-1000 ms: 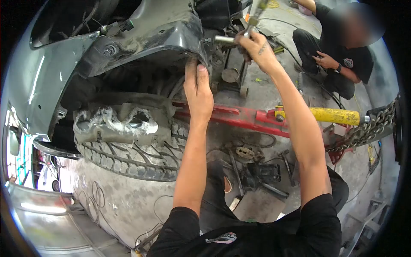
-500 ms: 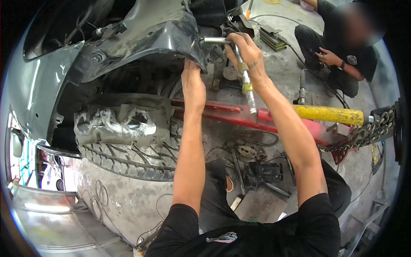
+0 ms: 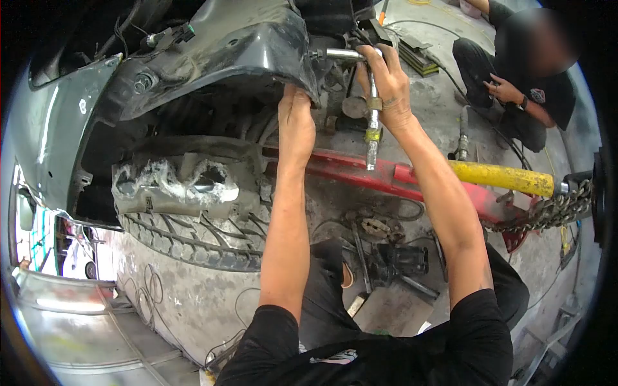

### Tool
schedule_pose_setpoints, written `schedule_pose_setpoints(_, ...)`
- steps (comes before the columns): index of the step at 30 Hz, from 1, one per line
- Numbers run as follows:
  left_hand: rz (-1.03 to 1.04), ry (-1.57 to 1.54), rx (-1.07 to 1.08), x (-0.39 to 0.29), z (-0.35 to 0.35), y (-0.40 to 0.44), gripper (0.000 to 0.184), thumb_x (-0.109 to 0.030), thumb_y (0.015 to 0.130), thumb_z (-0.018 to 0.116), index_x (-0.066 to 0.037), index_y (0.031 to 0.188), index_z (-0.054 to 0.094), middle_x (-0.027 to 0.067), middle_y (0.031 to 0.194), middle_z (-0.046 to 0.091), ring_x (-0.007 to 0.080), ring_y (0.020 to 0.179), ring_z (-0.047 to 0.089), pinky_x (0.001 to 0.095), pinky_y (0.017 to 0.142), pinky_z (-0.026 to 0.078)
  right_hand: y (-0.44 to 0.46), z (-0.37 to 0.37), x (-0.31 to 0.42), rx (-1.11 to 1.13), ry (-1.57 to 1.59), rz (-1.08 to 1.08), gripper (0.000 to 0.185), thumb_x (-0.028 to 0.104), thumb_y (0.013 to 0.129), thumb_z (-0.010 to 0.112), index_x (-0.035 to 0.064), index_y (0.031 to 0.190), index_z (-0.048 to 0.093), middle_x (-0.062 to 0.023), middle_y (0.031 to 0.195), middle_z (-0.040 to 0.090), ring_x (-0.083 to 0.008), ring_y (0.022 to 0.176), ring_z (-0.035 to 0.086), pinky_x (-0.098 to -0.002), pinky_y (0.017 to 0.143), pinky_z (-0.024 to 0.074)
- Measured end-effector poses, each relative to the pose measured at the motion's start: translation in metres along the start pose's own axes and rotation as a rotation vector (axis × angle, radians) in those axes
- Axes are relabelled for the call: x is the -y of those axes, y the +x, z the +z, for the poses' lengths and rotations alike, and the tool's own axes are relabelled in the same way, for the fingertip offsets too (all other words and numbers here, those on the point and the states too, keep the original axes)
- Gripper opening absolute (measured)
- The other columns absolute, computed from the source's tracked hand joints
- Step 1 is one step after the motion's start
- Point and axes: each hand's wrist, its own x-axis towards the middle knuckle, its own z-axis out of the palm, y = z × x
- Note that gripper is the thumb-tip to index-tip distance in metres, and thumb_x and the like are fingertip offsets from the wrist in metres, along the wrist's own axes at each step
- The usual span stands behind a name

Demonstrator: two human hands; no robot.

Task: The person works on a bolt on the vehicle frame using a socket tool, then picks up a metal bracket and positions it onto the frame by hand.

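My right hand (image 3: 391,87) is closed around the head of a ratchet wrench (image 3: 373,140). Its handle hangs down past my palm, with yellow tape near the lower end. A shiny socket extension (image 3: 342,54) runs left from the wrench head to the edge of a dark, dusty metal body panel (image 3: 264,48). Under that panel's lower edge reaches my left hand (image 3: 297,122). Its fingertips are hidden behind the metal, so whatever they touch is out of sight.
A tire (image 3: 193,241) lies below the panel, beside a worn dark cover (image 3: 180,180). Across the floor stretches a red jack arm (image 3: 360,172), near a yellow cylinder (image 3: 502,178) and a heavy chain (image 3: 570,204). Another person (image 3: 537,96) crouches at upper right.
The ratchet handle has swung slightly left at its lower end and now hangs nearly straight down. My right hand turned with it. My left hand stays under the panel; the view shifted a little.
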Motion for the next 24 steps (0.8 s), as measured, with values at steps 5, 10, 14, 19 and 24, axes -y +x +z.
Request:
schedule_pose_setpoints(5,0.079,-0.080,0.057,0.000,0.002,0.005,0.046,-0.028,0.104,0.039,0.006,0.130,0.056,0.0164,0.124,0.064,0.0262,0.116,0.056,0.0367,0.105,0.038,0.001,0.009,-0.007,0.025,-0.021,-0.028,0.051,0.002,0.077,0.075,0.0127,0.124,0.062,-0.0176,0.110,0.059,-0.0345,0.086,0.069,-0.0426,0.067,0.0578)
schedule_pose_setpoints(10,0.056,0.028,0.008,0.004,0.004,0.003,0.052,-0.037,0.107,0.038,0.005,0.131,0.056,0.0179,0.131,0.061,0.0290,0.121,0.054,0.0368,0.107,0.036,0.007,0.018,-0.040,0.002,-0.216,-0.424,0.057,0.011,0.076,0.078,0.0167,0.131,0.060,-0.0188,0.115,0.057,-0.0344,0.086,0.065,-0.0423,0.072,0.0567)
schedule_pose_setpoints(14,0.038,-0.050,0.027,0.003,0.004,0.004,0.052,-0.037,0.107,0.038,0.005,0.132,0.056,0.0187,0.134,0.059,0.0301,0.123,0.053,0.0366,0.108,0.036,0.015,0.002,-0.019,0.198,-0.054,-0.180,0.040,0.019,0.086,0.075,0.0118,0.123,0.063,-0.0152,0.100,0.062,-0.0321,0.075,0.065,-0.0422,0.071,0.0546)
schedule_pose_setpoints(19,0.012,0.012,0.013,0.001,0.004,0.003,0.053,-0.035,0.107,0.036,0.006,0.132,0.057,0.0172,0.137,0.056,0.0259,0.127,0.050,0.0374,0.110,0.034,0.061,-0.021,-0.022,0.495,0.303,0.024,0.025,0.025,0.097,0.063,-0.0003,0.096,0.064,-0.0108,0.074,0.062,-0.0239,0.064,0.062,-0.0308,0.056,0.0487)
schedule_pose_setpoints(24,0.024,-0.017,0.017,0.004,0.002,0.005,0.051,-0.034,0.106,0.038,0.005,0.132,0.057,0.0177,0.135,0.058,0.0279,0.125,0.051,0.0380,0.110,0.034,0.056,-0.037,-0.014,0.731,0.524,0.709,0.033,0.033,0.099,0.063,0.0002,0.095,0.067,-0.0009,0.062,0.053,-0.0073,0.053,0.052,-0.0248,0.043,0.0391)
